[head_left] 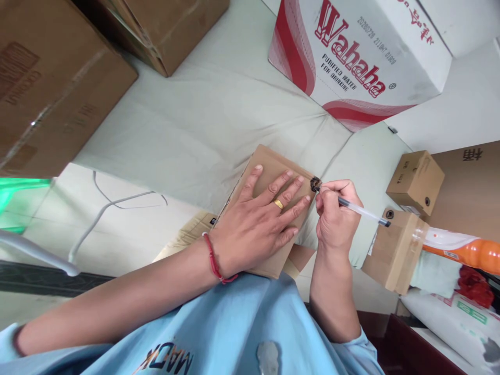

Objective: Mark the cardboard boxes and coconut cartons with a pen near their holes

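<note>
The cardboard box is lying flat on the pale cloth, and the left hand is pressing it open-palmed to keep it still while the right hand, just beside the box's corner, is pinching a pen, tip at a dark mark.

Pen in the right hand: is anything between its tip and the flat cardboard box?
Nothing visible. The right hand holds the pen, tip at the cardboard box's far corner, on a dark mark. The left hand lies flat beside it, not across.
</note>
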Demonstrator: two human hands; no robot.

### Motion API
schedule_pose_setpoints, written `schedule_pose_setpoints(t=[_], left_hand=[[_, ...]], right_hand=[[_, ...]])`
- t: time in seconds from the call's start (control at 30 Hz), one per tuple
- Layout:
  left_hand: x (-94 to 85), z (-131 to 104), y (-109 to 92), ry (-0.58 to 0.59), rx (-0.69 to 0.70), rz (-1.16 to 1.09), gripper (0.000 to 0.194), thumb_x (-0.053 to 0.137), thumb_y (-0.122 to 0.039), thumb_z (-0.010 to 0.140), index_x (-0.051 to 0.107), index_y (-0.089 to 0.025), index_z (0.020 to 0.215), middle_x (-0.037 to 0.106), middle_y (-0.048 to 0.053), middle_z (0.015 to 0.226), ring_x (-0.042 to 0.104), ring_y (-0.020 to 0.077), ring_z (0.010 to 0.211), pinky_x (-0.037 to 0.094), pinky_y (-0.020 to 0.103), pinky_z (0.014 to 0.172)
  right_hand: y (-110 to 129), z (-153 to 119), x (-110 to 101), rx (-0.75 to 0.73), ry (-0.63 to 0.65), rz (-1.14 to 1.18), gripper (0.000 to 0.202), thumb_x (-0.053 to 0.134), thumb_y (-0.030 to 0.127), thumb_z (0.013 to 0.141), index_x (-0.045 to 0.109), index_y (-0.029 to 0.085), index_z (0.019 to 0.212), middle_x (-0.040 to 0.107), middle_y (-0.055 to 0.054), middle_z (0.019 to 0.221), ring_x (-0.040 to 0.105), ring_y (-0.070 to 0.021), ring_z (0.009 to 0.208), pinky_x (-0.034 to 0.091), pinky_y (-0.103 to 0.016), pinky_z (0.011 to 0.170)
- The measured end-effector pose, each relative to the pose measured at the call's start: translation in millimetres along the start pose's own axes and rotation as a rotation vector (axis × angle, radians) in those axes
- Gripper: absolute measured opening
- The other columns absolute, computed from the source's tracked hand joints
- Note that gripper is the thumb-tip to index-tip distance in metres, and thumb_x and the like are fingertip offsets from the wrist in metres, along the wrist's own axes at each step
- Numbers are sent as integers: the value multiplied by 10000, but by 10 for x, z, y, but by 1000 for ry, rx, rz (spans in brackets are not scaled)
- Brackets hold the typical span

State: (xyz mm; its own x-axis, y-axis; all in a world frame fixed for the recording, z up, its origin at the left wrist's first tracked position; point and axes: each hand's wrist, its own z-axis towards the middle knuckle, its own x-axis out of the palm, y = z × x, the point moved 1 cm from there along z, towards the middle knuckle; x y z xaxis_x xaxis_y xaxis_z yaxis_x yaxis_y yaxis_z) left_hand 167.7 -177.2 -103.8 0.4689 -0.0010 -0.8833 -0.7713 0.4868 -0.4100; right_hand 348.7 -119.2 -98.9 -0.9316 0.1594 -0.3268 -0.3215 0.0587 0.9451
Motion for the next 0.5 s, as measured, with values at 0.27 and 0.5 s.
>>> schedule_pose_setpoints(t=[0.27, 0.5], left_hand=[[2, 4, -4, 6, -4, -4, 564, 550, -462, 1131, 516, -236, 1647, 447, 116, 1771, 419, 339, 1651, 202, 725, 1362], [22, -9, -2, -21, 7, 27, 558, 530, -475, 1135, 524, -239, 1640, 464, 109, 1765, 412, 316, 1656, 113, 672, 1394]], right_hand=[[-9, 2, -100, -5, -26, -65, 37, 619, 211, 849, 624, 232, 820, 551, 74, 614, 482, -103, 522, 346, -247, 517], [-24, -13, -82, 69, -28, 15, 23, 642, 228, 830, 622, 225, 821, 547, 78, 604, 478, -99, 533, 339, -231, 525]])
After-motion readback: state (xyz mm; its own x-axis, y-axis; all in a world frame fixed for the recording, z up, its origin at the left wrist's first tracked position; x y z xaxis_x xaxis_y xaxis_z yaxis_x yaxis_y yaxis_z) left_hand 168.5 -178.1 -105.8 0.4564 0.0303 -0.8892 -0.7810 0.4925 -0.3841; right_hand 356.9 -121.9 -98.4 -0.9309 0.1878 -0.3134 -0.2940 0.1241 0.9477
